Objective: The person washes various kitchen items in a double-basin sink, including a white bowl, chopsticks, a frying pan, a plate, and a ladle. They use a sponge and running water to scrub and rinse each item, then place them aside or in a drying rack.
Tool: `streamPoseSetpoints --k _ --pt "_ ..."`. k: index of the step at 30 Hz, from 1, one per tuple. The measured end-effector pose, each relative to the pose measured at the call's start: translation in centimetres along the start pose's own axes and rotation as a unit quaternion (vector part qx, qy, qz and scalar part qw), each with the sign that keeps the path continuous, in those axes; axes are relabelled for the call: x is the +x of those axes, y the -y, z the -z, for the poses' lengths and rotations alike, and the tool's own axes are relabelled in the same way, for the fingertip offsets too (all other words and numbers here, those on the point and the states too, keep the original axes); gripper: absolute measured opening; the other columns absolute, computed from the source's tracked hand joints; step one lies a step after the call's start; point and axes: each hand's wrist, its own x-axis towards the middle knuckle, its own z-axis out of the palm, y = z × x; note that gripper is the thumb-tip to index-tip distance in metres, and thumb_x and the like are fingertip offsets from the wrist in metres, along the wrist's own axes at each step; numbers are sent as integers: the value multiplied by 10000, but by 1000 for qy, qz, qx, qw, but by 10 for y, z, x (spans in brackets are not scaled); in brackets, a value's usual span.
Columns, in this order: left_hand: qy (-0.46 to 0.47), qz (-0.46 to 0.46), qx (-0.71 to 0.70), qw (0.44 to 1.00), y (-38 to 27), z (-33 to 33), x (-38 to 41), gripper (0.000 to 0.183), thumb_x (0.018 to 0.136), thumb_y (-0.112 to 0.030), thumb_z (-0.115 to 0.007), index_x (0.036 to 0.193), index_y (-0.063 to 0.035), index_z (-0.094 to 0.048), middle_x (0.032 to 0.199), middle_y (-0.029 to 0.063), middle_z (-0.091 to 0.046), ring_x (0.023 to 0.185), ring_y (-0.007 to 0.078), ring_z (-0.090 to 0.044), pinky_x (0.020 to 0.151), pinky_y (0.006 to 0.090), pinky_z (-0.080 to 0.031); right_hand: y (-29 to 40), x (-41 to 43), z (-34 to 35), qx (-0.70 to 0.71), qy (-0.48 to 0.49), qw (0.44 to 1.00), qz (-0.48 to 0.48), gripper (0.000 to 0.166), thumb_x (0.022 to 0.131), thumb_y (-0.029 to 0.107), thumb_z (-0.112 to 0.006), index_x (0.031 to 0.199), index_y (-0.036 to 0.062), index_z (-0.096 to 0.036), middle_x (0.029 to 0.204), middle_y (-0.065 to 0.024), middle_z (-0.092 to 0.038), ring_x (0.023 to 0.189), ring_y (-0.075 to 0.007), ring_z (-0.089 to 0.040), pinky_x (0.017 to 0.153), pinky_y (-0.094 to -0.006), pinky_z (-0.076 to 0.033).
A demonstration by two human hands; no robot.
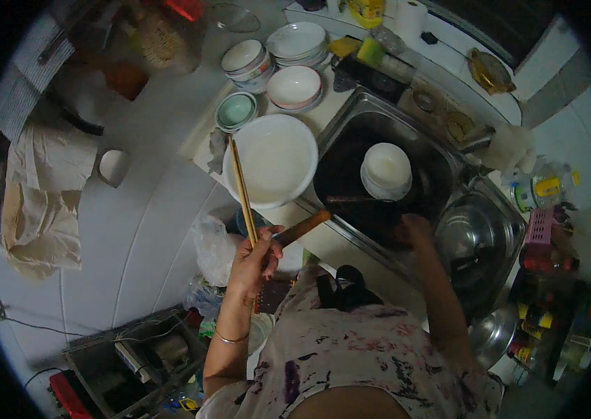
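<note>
My left hand [260,255] grips several wooden chopsticks [243,191] and a long brown wooden utensil [303,229], whose kind is unclear. The chopsticks point up across the rim of a large white basin [308,157] holding whitish liquid. My right hand [414,230] is low in the dark basin of the steel sink [350,118], blurred and in shadow; its fingers and anything in them cannot be made out. Just above it a white bowl [387,165] stands on another in the sink. A thin dark stick [361,199] lies between the bowls and my right hand.
Stacked bowls [243,56], stacked plates [296,41], a red-rimmed bowl [294,87] and green bowls [236,111] stand behind the basin. A steel bowl [465,230] sits in the sink's right part. A green sponge [371,51] and plastic bottles [544,187] are near the sink.
</note>
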Motion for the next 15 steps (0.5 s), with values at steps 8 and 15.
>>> streamPoseSetpoints --k 8,15 --pt "-24 -23 -20 999 -8 55 27 274 863 -262 -478 989 -20 -512 589 25 -519 385 63 -372 360 191 -265 80 -36 -129 24 151 979 135 348 785 306 -580 927 -2 -504 773 -121 -586 617 -163 -585 531 -270 -504" --pt "-18 19 -25 999 3 96 40 263 860 -252 -484 981 -21 -519 590 20 -511 387 61 -363 352 184 -244 82 -8 -238 -2 258 966 15 411 744 262 -603 1007 -35 -493 868 -127 -563 715 -191 -581 615 -292 -510"
